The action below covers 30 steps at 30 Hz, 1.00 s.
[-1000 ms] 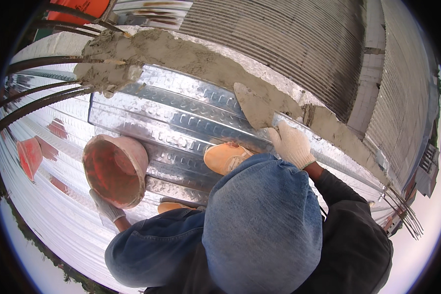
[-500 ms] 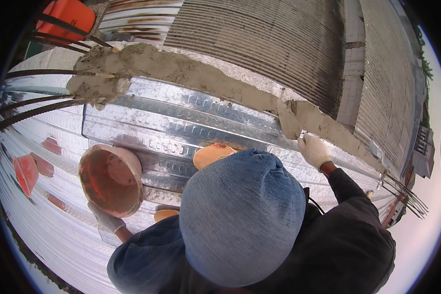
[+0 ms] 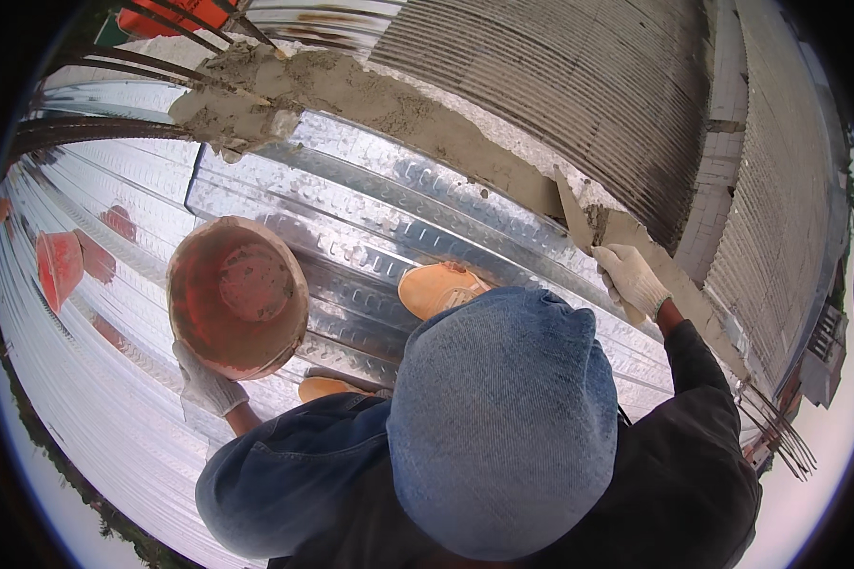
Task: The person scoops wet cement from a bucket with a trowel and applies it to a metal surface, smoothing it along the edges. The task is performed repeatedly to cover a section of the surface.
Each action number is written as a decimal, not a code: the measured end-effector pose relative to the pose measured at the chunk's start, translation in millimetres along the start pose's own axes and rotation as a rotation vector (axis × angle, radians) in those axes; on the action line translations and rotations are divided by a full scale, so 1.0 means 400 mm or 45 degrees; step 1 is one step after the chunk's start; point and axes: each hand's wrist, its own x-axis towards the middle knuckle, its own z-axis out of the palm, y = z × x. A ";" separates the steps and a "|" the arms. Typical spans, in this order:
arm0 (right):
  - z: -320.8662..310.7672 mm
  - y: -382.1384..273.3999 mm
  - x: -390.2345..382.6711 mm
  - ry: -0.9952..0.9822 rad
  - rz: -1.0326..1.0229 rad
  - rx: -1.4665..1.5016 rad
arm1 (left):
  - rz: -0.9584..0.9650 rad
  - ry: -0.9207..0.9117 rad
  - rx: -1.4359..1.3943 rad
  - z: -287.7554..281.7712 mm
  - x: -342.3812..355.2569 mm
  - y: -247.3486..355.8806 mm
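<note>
My right hand point(image 3: 633, 280), in a whitish glove, is closed round the handle of a trowel point(image 3: 573, 213). The trowel's grey blade stands over the edge of a band of wet mortar point(image 3: 413, 123), beside a gap in it. My left hand point(image 3: 206, 382), also gloved, grips the lower rim of a mortar-smeared bucket point(image 3: 209, 327). Tilted, the bucket shows its reddish inside, with only smears of mortar visible. It is held above ridged metal decking point(image 3: 351, 180). A rounded blue denim covering point(image 3: 503, 427) fills the lower middle between my arms.
Bent rebar point(image 3: 114, 128) sticks out at the left, and more rebar point(image 3: 778, 427) at the right. A red bucket point(image 3: 59, 266) stands on the decking at far left. Corrugated sheeting point(image 3: 560, 85) lies beyond the mortar. An orange shoe point(image 3: 436, 287) is on the decking.
The trowel has swung from lying below the mortar edge to pointing up across it, and my right hand has turned. The bucket's opening faces up more. The whole view has shifted.
</note>
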 end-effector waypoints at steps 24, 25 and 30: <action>-0.016 0.244 -0.091 0.261 -0.140 -0.930 | 0.103 -0.157 0.024 0.019 0.031 0.069; 0.012 0.207 -0.090 0.241 -0.185 -0.877 | 0.130 -0.185 0.010 0.015 0.029 0.071; 0.145 -0.001 -0.026 0.078 -0.464 -0.700 | 0.068 -0.152 0.018 0.040 0.016 0.103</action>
